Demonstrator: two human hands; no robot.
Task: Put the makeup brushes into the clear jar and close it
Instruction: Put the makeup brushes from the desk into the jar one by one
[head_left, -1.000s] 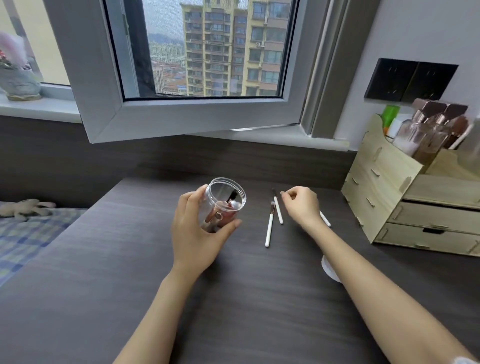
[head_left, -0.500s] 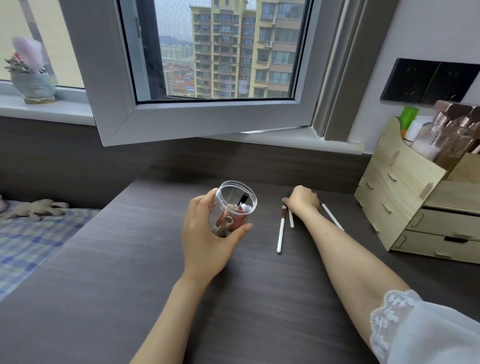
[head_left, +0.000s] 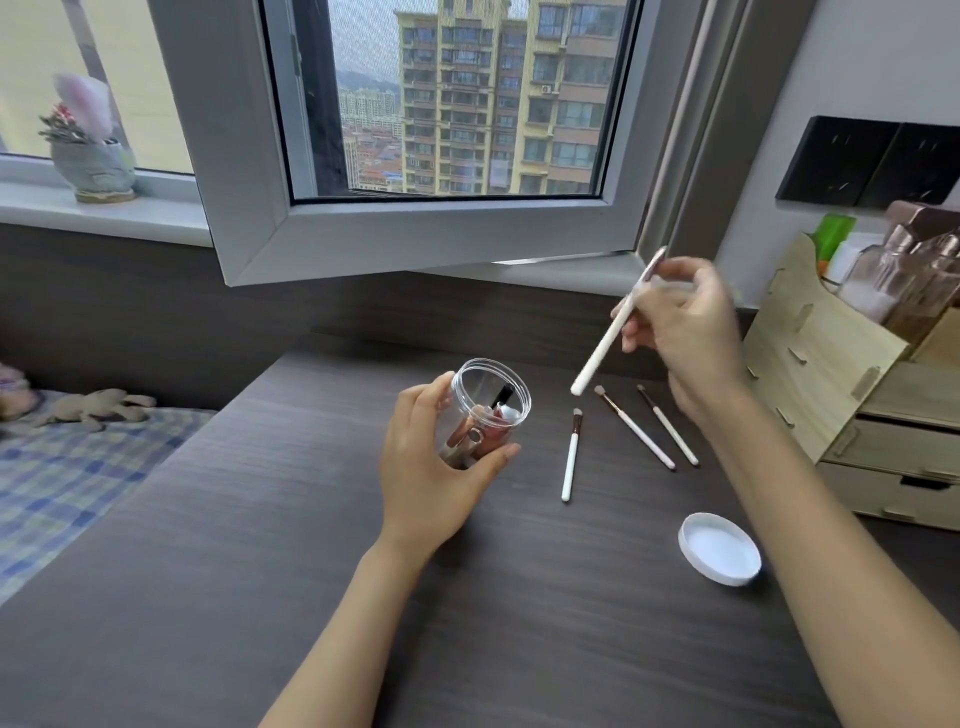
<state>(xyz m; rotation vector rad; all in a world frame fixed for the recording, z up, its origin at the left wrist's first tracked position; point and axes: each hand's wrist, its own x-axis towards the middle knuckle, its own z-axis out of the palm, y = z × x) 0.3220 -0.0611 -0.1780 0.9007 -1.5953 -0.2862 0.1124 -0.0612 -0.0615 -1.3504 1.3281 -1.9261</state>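
Note:
My left hand (head_left: 431, 467) grips the clear jar (head_left: 485, 410), tilted with its open mouth toward the right; some small items lie inside it. My right hand (head_left: 680, 332) is raised above the desk and holds a white-handled makeup brush (head_left: 608, 343) at a slant, handle end pointing down toward the jar. Three more white-handled brushes lie on the dark desk: one (head_left: 571, 457) just right of the jar, the other two (head_left: 636, 428) (head_left: 670, 434) further right. The jar's white lid (head_left: 719, 548) lies upside down on the desk at the right front.
A wooden drawer organiser (head_left: 841, 384) with bottles stands at the right edge. The open window sash (head_left: 415, 234) juts over the back of the dark desk (head_left: 311, 519). A bed with checked cover (head_left: 62, 478) lies left of the desk.
My right hand has lifted one brush off the desk and raised it to the right of the jar. The left hand still holds the jar. The camera has shifted.

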